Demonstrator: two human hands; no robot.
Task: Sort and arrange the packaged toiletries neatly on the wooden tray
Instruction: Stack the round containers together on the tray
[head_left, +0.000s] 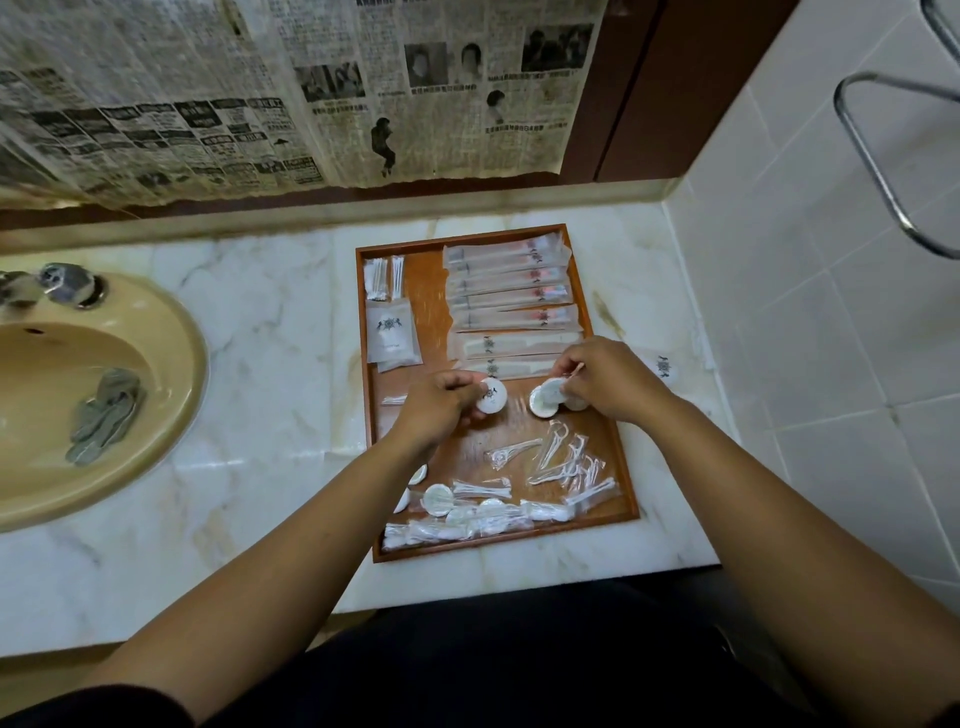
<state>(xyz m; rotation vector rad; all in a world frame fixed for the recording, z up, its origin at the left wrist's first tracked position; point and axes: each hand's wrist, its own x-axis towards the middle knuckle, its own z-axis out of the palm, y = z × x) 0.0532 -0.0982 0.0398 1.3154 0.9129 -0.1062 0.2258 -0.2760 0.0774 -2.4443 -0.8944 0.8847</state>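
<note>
The wooden tray (605, 431) lies on the marble counter. Long wrapped toothbrush packets (511, 288) are stacked in rows at its far right, with cotton-swab packs (383, 278) and flat sachets (392, 332) at far left. Loose floss picks (563, 460) and a heap of round and swab packets (478, 512) lie at the near end. My left hand (441, 410) pinches a round white packet (492, 396) over the tray's middle. My right hand (608, 382) holds another round white packet (546, 397) beside it.
A beige sink (98, 395) with a grey rag in it and a metal tap (57, 286) sits to the left. One round packet (662, 368) lies on the counter right of the tray. A tiled wall and a metal rail (878, 166) stand at the right.
</note>
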